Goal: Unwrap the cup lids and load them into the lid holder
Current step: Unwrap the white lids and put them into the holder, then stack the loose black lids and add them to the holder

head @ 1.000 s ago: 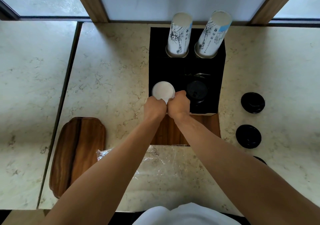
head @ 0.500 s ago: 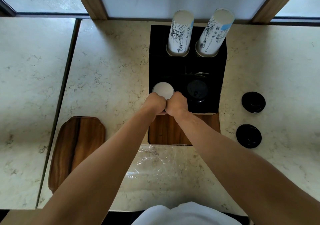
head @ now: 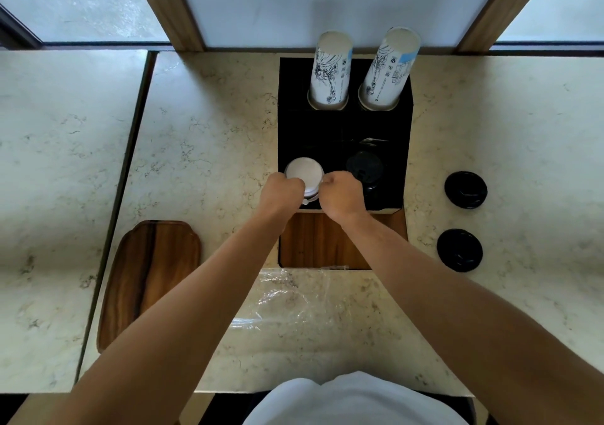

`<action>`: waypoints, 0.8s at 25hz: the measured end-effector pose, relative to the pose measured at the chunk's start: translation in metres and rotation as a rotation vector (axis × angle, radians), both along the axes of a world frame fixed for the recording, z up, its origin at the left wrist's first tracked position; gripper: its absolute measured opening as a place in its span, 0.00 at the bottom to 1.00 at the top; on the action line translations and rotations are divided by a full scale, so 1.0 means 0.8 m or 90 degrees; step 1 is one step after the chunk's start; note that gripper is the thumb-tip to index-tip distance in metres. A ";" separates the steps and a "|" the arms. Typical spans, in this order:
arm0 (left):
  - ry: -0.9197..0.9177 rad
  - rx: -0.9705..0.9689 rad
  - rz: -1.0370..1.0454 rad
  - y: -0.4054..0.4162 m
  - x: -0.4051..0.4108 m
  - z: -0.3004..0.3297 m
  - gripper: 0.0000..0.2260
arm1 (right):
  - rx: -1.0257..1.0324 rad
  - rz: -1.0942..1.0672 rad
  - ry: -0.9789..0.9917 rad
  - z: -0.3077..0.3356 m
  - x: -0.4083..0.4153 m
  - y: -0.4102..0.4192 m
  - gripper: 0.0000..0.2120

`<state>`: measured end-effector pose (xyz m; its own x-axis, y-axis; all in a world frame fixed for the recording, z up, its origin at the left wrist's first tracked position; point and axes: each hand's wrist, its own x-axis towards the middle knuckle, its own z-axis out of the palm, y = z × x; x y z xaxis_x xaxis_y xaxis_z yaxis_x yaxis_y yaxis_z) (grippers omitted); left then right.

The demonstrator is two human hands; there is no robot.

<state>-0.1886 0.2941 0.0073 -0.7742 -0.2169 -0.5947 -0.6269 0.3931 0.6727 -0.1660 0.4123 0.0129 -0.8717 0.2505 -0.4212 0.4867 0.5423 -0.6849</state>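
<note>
A stack of white lids (head: pixel 304 173) stands in the front-left slot of the black lid holder (head: pixel 340 130). My left hand (head: pixel 283 190) and my right hand (head: pixel 340 192) grip the stack from either side near its lower part, fingers curled. Dark lids (head: pixel 365 168) fill the front-right slot. Clear plastic wrap (head: pixel 287 297) lies flat on the counter in front of the holder, between my forearms.
Two tall stacks of printed paper cups (head: pixel 331 72) (head: pixel 390 72) stand in the holder's rear slots. Two black lids (head: pixel 465 190) (head: pixel 459 250) lie on the marble counter to the right. A wooden tray (head: pixel 148 277) rests at the left, and a wooden panel (head: pixel 322 241) fronts the holder.
The white lid stack has sunk lower into the front-left slot. My hands have spread slightly apart on it.
</note>
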 end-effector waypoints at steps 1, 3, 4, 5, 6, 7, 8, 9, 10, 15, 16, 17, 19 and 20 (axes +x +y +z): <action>0.061 -0.011 -0.047 -0.005 0.014 0.002 0.20 | 0.000 -0.014 0.050 0.005 0.014 0.001 0.08; 0.134 -0.023 -0.118 -0.015 0.041 0.002 0.22 | -0.022 -0.047 0.098 0.013 0.041 0.004 0.13; 0.143 -0.028 -0.140 -0.019 0.052 0.000 0.21 | -0.035 -0.052 0.101 0.015 0.052 0.006 0.14; 0.147 -0.038 -0.159 -0.022 0.062 0.000 0.21 | -0.042 -0.049 0.101 0.016 0.062 0.008 0.15; 0.151 -0.047 -0.175 -0.023 0.073 0.000 0.20 | -0.041 -0.044 0.102 0.016 0.073 0.012 0.16; 0.152 -0.052 -0.183 -0.022 0.082 0.001 0.20 | -0.035 -0.043 0.103 0.016 0.084 0.015 0.16; 0.150 -0.051 -0.189 -0.021 0.090 0.000 0.20 | -0.027 -0.050 0.101 0.015 0.095 0.020 0.16; 0.142 -0.049 -0.197 -0.020 0.099 -0.002 0.20 | -0.020 -0.063 0.099 0.014 0.106 0.025 0.15; 0.136 -0.045 -0.206 -0.019 0.106 -0.003 0.19 | -0.014 -0.078 0.097 0.012 0.118 0.031 0.15; 0.114 -0.040 -0.310 0.017 0.132 -0.007 0.13 | 0.035 -0.149 0.091 0.004 0.177 0.071 0.12; 0.110 -0.030 -0.332 0.028 0.138 -0.005 0.13 | 0.047 -0.164 0.092 0.003 0.190 0.082 0.12; 0.105 -0.017 -0.354 0.040 0.144 -0.002 0.13 | 0.056 -0.181 0.093 0.002 0.202 0.094 0.11; 0.100 -0.015 -0.393 0.067 0.157 0.002 0.15 | 0.075 -0.208 0.090 -0.004 0.225 0.121 0.11; 0.108 -0.026 -0.414 0.080 0.164 0.004 0.16 | 0.084 -0.218 0.088 -0.006 0.235 0.135 0.11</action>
<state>-0.0571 0.3581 0.0102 -0.8364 0.3056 -0.4550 -0.1407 0.6826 0.7171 0.0224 0.5205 0.0079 -0.7745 0.5810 -0.2504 0.5629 0.4523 -0.6918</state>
